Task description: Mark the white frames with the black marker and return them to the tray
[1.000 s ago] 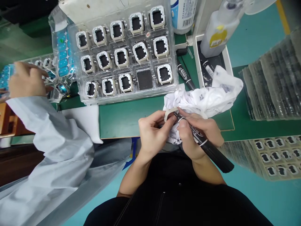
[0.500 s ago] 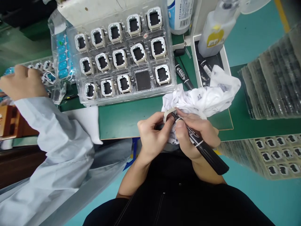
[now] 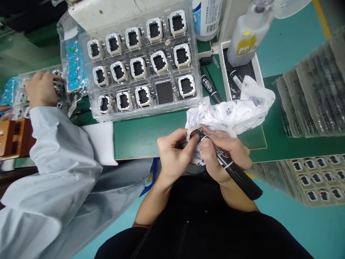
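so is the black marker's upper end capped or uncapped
Uncapped: the black marker in the right hand shows a bare, tapered tip by the pale curved frame.

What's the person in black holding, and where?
Left hand: a pale frame, pinched by its edge. Right hand: a black marker, by the barrel near its tip.

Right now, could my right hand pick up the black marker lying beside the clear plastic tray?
Probably not as it is: your right hand grips another thick black marker. The crumpled white cloth also lies between, though the lying marker looks mostly uncovered.
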Tool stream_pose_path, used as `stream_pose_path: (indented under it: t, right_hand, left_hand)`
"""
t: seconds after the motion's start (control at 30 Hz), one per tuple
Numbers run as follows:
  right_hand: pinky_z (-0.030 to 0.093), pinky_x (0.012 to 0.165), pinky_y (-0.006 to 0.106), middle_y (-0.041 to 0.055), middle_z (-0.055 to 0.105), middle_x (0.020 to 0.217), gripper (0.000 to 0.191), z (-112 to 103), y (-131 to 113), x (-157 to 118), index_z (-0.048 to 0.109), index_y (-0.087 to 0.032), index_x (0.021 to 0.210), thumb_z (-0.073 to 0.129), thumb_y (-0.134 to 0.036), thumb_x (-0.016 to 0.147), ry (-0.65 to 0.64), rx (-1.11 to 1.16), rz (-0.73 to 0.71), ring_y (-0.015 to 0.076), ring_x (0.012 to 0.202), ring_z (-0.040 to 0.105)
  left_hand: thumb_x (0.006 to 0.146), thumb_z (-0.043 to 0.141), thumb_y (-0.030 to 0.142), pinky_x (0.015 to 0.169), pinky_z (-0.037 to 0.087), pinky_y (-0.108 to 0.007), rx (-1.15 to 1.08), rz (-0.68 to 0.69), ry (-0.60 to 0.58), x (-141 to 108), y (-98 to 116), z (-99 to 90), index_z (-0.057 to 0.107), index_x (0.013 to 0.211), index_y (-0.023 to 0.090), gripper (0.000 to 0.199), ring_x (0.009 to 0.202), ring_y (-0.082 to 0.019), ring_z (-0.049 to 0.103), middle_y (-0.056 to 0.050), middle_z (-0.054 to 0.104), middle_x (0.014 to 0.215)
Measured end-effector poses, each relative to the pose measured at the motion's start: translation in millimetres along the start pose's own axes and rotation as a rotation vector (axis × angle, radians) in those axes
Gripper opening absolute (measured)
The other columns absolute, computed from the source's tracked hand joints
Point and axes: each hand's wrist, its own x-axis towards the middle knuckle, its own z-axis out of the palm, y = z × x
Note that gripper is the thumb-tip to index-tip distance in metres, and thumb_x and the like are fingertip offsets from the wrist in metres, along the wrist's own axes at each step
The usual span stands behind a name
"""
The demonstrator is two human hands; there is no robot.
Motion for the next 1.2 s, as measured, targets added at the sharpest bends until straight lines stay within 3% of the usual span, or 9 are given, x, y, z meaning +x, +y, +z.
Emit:
stream_pose_path:
  t: [0.13,0.27,0.43,0.63,0.8,0.93,1.07,1.2]
  right_hand:
    - [0.085,0.079,0.042,0.0048,0.093,0.101,0.023,1,0,-1,0.082,-0.025,0.121,0.083,-0.014,0.101,0.008,0.003,0.027,0.0324,0.095,0.097]
    - [0.085,0.082,0.039,0.0035,0.092,0.097,0.016,2,0,-2,0.082,-0.025,0.114,0.084,-0.014,0.102,0.022,0.030,0.050,0.0311,0.094,0.097]
    - [0.086,0.086,0.041,0.0002,0.092,0.097,0.023,2,1,-6,0.082,-0.027,0.115,0.086,-0.012,0.098,0.066,0.074,0.085,0.0302,0.093,0.096]
    - [0.087,0.087,0.048,-0.0039,0.079,0.075,0.013,0,-5,-2,0.079,-0.026,0.096,0.082,-0.014,0.100,0.021,0.157,0.167,0.0268,0.076,0.091]
    - [0.087,0.086,0.051,-0.0050,0.074,0.070,0.013,-1,-7,0,0.080,-0.028,0.095,0.082,-0.017,0.102,0.016,0.182,0.206,0.0258,0.070,0.087]
    - [0.086,0.082,0.052,-0.0032,0.079,0.073,0.015,-2,-5,-3,0.078,-0.027,0.092,0.086,-0.018,0.100,0.030,0.176,0.217,0.0303,0.081,0.092]
    - [0.085,0.079,0.049,-0.0018,0.084,0.078,0.012,-5,-7,-1,0.079,-0.027,0.096,0.084,-0.017,0.102,0.003,0.161,0.227,0.0288,0.078,0.091]
    - [0.085,0.089,0.050,0.0008,0.093,0.095,0.011,-8,-7,-1,0.079,-0.027,0.107,0.083,-0.017,0.104,-0.028,0.165,0.233,0.0291,0.085,0.094]
  left_hand:
    - [0.099,0.096,0.040,0.071,0.063,-0.028,0.015,-0.024,0.007,0,1,-0.3,0.093,0.093,0.021,0.020,0.072,-0.017,0.073,-0.003,0.087,0.084]
    - [0.090,0.103,0.036,0.068,0.063,-0.026,-0.051,-0.070,0.000,3,5,-0.4,0.093,0.090,0.021,0.018,0.071,-0.017,0.075,-0.003,0.086,0.082]
    - [0.081,0.107,0.033,0.062,0.063,-0.024,-0.179,-0.171,-0.042,10,13,-1.6,0.088,0.084,0.019,0.023,0.066,-0.016,0.076,-0.004,0.084,0.078]
    - [0.077,0.112,0.033,0.068,0.072,-0.029,-0.301,-0.253,-0.113,17,18,-4.1,0.088,0.086,0.019,0.030,0.070,-0.022,0.086,-0.005,0.087,0.079]
    - [0.076,0.112,0.031,0.068,0.074,-0.030,-0.347,-0.290,-0.111,18,20,-4.4,0.090,0.091,0.020,0.030,0.069,-0.022,0.086,-0.005,0.088,0.081]
    - [0.077,0.111,0.030,0.066,0.073,-0.028,-0.357,-0.298,-0.098,18,19,-4.0,0.090,0.092,0.020,0.027,0.067,-0.020,0.085,-0.004,0.088,0.080]
    - [0.078,0.112,0.036,0.068,0.074,-0.030,-0.367,-0.298,-0.089,18,17,-3.7,0.090,0.093,0.020,0.031,0.067,-0.020,0.085,-0.003,0.087,0.079]
    - [0.076,0.114,0.033,0.071,0.075,-0.029,-0.401,-0.292,-0.078,20,18,-2.2,0.091,0.094,0.020,0.031,0.068,-0.019,0.084,-0.003,0.088,0.080]
